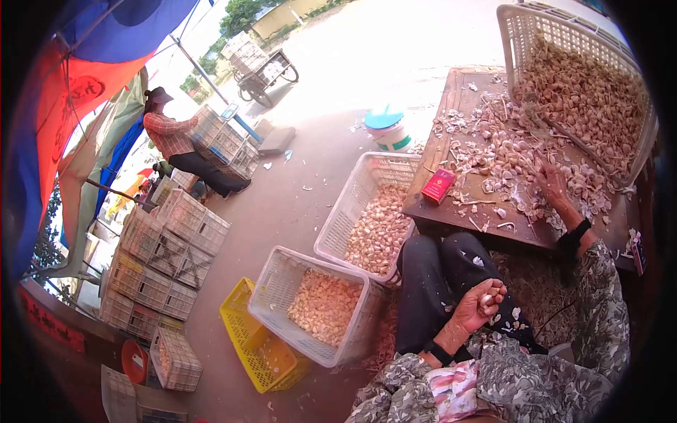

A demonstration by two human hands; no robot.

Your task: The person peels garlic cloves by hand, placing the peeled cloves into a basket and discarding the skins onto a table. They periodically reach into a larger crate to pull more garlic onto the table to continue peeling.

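Note:
Over my lap, my left hand (478, 304) is curled around a few pale garlic cloves (486, 299). My right hand (551, 182) reaches onto the wooden table (437, 151), among loose garlic cloves and papery skins (511, 151). Its fingers are partly lost against the garlic, so whether they grip anything is unclear. A tilted white basket (509, 49) at the table's far right holds a heap of garlic (582, 92). On the table's left side lies a red packet (439, 185).
Left of my knees stand two white baskets (326, 243) (264, 285) with cloves, and a yellow crate (243, 328). A lidded bucket (388, 130) is beyond. Stacked crates (166, 243) stand left. A person (169, 130) in a cap holds crates near a cart (257, 70).

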